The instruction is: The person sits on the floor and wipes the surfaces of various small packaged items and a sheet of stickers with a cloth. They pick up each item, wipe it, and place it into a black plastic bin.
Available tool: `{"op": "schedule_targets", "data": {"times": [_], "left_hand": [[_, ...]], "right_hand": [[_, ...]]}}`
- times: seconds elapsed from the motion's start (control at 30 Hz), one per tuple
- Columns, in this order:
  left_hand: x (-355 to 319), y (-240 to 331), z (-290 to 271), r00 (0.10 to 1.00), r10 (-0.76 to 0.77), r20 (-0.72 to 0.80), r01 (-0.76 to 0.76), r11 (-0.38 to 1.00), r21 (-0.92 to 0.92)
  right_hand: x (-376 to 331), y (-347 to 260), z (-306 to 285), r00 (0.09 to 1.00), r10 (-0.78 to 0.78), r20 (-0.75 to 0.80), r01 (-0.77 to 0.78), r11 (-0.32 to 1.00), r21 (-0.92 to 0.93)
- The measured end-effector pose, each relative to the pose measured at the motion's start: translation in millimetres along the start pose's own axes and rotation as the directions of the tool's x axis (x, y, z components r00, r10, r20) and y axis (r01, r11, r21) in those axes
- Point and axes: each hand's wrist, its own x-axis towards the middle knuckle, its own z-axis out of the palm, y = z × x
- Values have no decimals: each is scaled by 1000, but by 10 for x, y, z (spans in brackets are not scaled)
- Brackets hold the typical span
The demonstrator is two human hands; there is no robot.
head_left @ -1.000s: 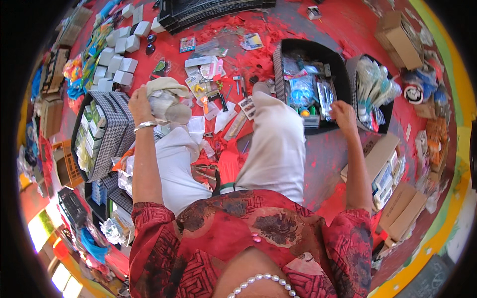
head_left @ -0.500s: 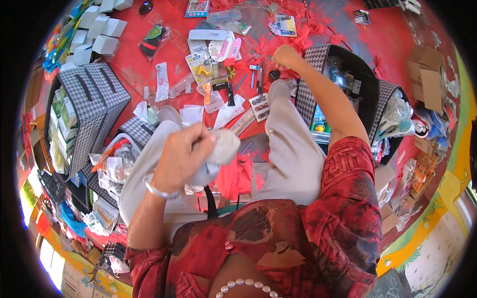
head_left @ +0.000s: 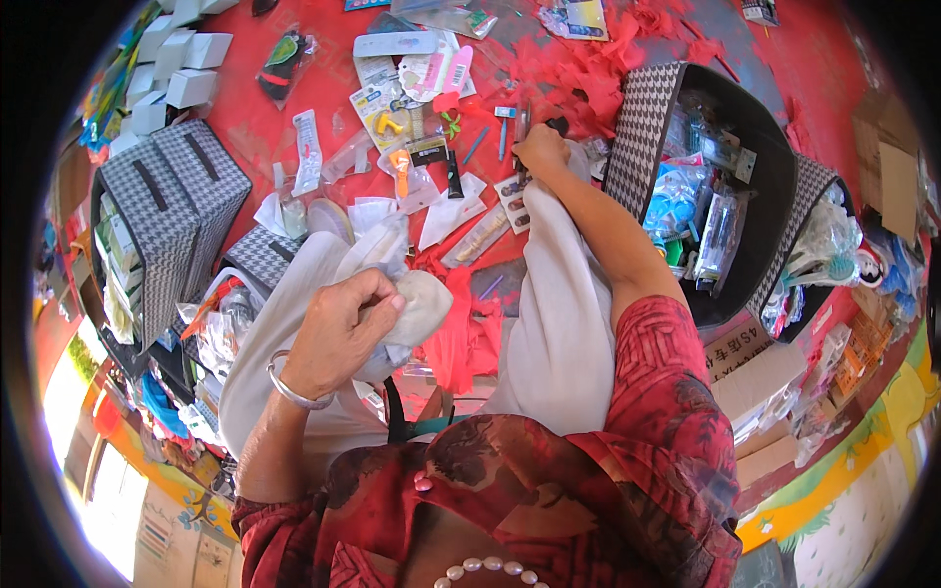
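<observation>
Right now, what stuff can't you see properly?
In the head view:
- Whatever is under the right hand: the hand itself hides it.
- Part of the pale cloth bundle: the left hand covers it.
- The floor of the large checked bin: packages cover it.
- The farthest of the white boxes: cut off by the top edge.

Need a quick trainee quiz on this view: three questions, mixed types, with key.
1. On which side is the silver bangle worn?
2. True or false: the left hand is empty.
3. Which is nearest the right hand? a) white boxes, b) blue T-shaped item, c) pearl necklace

Key:
1. The left.
2. False; it holds a pale bundle.
3. b
</observation>
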Motion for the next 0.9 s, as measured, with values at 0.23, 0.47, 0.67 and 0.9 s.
{"op": "schedule_targets", "data": {"times": [0.23,0.47,0.67,0.9], "left_hand": [[-37,49,-59,999,-29,22,32,991,-130],[-92,86,-143,985,106,133,-83,982,-168],[-99,67,-237,987,94,134,-59,967,-246],[-167,-31,-376,997,54,63,-36,968,-250]], "right_hand": [[153,-308,-450,962,-231,-146,214,969,-127],[689,-1431,-470,621,-693,-366,685,707,-176],[941,-1737,-120,652,-669,-358,510,736,-446],[713,-1371,-182,701,-713,-20,712,701,-44]]}}
